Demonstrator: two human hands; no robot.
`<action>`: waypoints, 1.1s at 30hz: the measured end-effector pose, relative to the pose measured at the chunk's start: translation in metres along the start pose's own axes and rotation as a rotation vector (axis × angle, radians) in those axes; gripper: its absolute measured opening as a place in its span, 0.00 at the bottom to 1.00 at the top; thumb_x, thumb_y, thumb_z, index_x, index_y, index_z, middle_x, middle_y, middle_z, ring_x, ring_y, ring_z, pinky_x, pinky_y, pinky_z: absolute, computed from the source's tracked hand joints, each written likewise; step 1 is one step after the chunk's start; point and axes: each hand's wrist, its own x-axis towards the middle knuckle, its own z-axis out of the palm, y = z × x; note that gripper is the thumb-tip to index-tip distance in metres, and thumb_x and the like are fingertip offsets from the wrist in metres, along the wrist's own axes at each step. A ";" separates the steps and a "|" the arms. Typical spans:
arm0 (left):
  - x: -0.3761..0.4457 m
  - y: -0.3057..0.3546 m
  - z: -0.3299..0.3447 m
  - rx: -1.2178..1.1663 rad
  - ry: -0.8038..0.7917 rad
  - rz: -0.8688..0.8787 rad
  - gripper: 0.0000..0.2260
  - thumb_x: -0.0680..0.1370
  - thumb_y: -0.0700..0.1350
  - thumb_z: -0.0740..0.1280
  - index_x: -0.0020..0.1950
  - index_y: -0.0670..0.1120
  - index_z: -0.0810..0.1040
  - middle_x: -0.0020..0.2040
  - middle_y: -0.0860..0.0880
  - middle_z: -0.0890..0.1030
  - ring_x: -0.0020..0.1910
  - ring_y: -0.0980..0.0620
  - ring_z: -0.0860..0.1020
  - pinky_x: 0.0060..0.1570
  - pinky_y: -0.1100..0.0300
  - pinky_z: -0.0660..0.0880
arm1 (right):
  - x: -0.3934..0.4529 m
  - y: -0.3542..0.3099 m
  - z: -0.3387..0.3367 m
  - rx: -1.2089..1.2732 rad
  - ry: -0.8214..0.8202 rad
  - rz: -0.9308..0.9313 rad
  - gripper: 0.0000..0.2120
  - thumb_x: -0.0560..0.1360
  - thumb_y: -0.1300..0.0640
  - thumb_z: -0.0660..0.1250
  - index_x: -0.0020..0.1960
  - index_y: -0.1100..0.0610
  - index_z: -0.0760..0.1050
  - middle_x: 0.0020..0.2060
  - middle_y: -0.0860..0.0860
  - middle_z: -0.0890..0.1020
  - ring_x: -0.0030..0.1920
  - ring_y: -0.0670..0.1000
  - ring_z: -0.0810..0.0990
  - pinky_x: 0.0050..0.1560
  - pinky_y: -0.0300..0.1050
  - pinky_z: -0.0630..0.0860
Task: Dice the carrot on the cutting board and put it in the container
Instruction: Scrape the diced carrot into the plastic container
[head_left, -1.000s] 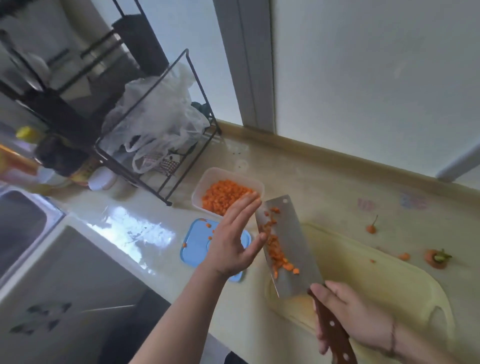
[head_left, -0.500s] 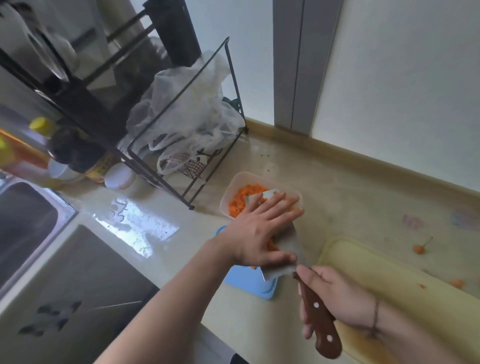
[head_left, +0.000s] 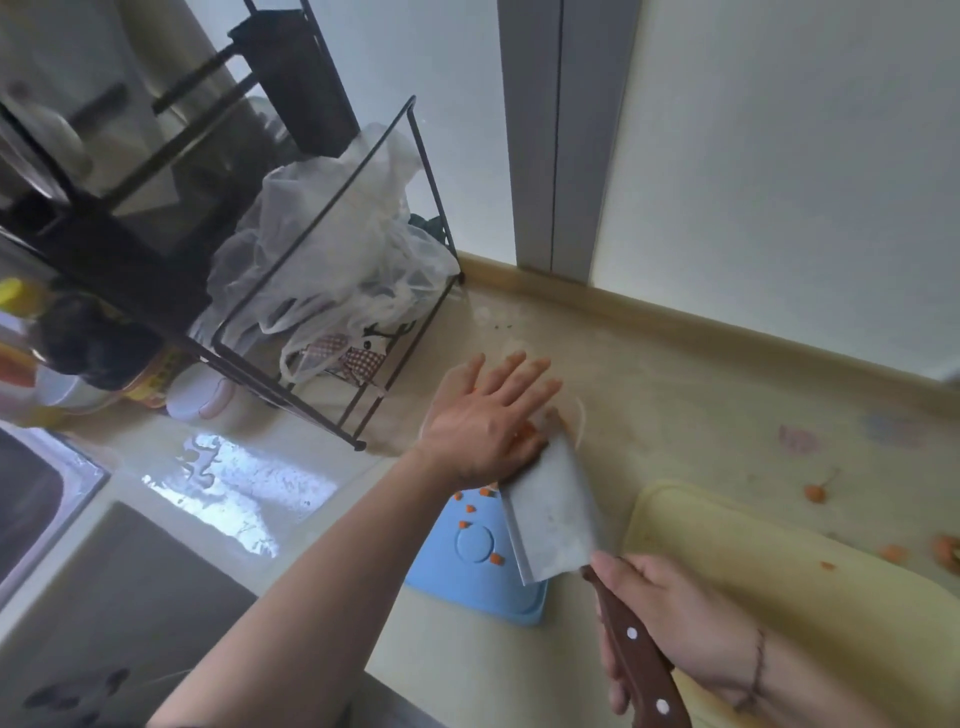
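My right hand (head_left: 670, 618) grips the brown wooden handle of a cleaver (head_left: 553, 512), whose blade tilts toward the container. My left hand (head_left: 488, 421) is flat with fingers spread, covering most of the pale container (head_left: 581, 421) and touching the blade's far end. A bit of diced carrot (head_left: 524, 434) shows under the palm. The blue lid (head_left: 475, 561) lies in front of the container with a few carrot dice on it. The yellow cutting board (head_left: 779, 571) lies at the right, nearly bare.
A black wire rack (head_left: 332, 260) with plastic bags stands at the back left, bottles beside it. A sink (head_left: 36, 499) is at the far left. Carrot scraps (head_left: 815, 492) lie on the counter past the board. The wall runs along the back.
My left hand slid forward along the blade over the container, pushing the dice off. The blade now shows no carrot. The view shifted, so the container sits more to the centre.
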 end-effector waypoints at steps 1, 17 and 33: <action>0.003 -0.001 -0.002 0.024 -0.008 -0.025 0.28 0.82 0.62 0.49 0.82 0.55 0.56 0.83 0.52 0.53 0.82 0.48 0.49 0.78 0.40 0.45 | -0.002 0.000 -0.001 -0.002 0.001 0.001 0.19 0.83 0.46 0.55 0.46 0.62 0.66 0.29 0.63 0.80 0.27 0.59 0.80 0.26 0.43 0.75; -0.013 -0.011 -0.004 -0.171 0.000 -0.166 0.33 0.78 0.68 0.51 0.81 0.55 0.56 0.82 0.55 0.55 0.81 0.51 0.48 0.79 0.45 0.41 | -0.029 0.007 -0.006 -0.077 0.035 -0.027 0.21 0.82 0.46 0.57 0.40 0.62 0.68 0.29 0.63 0.81 0.26 0.58 0.80 0.28 0.43 0.75; -0.133 0.010 0.057 -0.303 0.709 -0.367 0.16 0.79 0.43 0.64 0.65 0.40 0.79 0.64 0.43 0.79 0.62 0.40 0.74 0.61 0.40 0.73 | -0.079 0.106 -0.012 0.004 0.503 -0.312 0.20 0.75 0.60 0.72 0.27 0.43 0.82 0.24 0.44 0.81 0.27 0.36 0.76 0.34 0.32 0.71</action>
